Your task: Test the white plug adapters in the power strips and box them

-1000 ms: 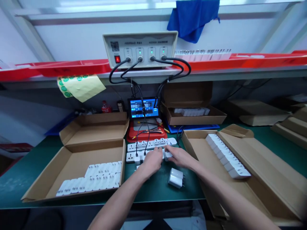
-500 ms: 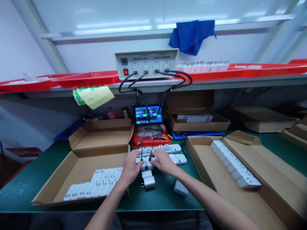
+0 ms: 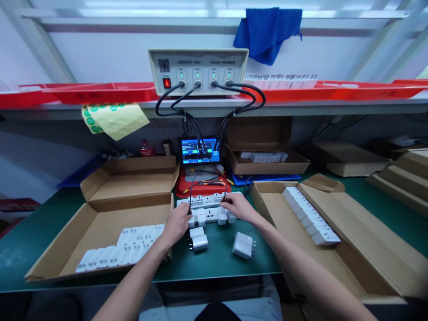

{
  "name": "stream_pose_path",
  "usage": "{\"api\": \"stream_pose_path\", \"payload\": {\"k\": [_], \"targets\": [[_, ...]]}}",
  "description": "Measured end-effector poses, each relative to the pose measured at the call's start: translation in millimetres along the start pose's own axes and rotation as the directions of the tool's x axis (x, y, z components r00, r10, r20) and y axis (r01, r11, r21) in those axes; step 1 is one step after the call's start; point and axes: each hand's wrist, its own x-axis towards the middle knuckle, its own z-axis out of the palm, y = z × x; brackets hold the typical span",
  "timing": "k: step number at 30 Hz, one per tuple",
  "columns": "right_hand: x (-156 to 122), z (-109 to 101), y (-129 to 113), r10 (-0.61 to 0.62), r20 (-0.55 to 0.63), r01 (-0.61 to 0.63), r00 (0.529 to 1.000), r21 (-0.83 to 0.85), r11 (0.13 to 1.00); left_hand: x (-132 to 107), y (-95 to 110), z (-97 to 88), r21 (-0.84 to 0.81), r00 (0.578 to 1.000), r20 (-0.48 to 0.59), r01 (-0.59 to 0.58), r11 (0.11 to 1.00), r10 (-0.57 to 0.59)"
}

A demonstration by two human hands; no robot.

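Note:
Two white power strips (image 3: 207, 200) lie side by side on the green bench, with white chargers (image 3: 211, 216) plugged into the near one. My left hand (image 3: 176, 225) is closed around the leftmost plugged charger and a thin black cable. My right hand (image 3: 238, 206) pinches a black cable plug over a charger at the right end of the strip. Two loose white chargers (image 3: 199, 240) lie just in front of my left hand, and another loose charger (image 3: 243, 244) lies below my right wrist.
An open cardboard box (image 3: 100, 214) with rows of white chargers stands at the left. Another box (image 3: 334, 232) with a row of chargers is at the right. Behind the strips are a small screen (image 3: 199, 150), a red tray (image 3: 203, 183) and a beige tester (image 3: 198, 71) with black leads.
The camera tilted, so the whole scene shifted. My right hand moved from the middle of the strip to its right end with a cable plug. My left hand stays at the left end.

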Motion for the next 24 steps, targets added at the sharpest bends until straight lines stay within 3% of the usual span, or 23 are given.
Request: {"api": "stream_pose_path", "payload": {"k": [3, 5, 10, 16, 24], "targets": [[-20, -29, 23, 0.074, -0.01, -0.073, 0.997, 0.027, 0.997, 0, -1, 1.1, 0.036, 1.0, -0.005, -0.01, 0.999, 0.01], [-31, -35, 31, 0.105, -0.019, -0.103, 0.994, 0.056, 0.993, 1, 1, 0.3, 0.03, 1.0, -0.012, 0.0, 1.0, 0.0], [-40, -28, 33, 0.105, -0.016, -0.102, 0.994, 0.121, 0.987, 10, 19, 2.9, -0.065, 1.0, -0.017, 0.004, 0.998, -0.005], [-36, -18, 36, 0.08, -0.041, -0.074, 0.996, 0.127, 0.989, 30, 58, 25.5, -0.236, 0.998, 0.062, -0.001, 0.972, 0.016], [-39, -13, 38, 0.04, -0.067, -0.035, 0.997, 0.073, 0.997, 55, 78, 56.7, -0.186, 0.99, 0.13, 0.069, 0.98, -0.045]]}}
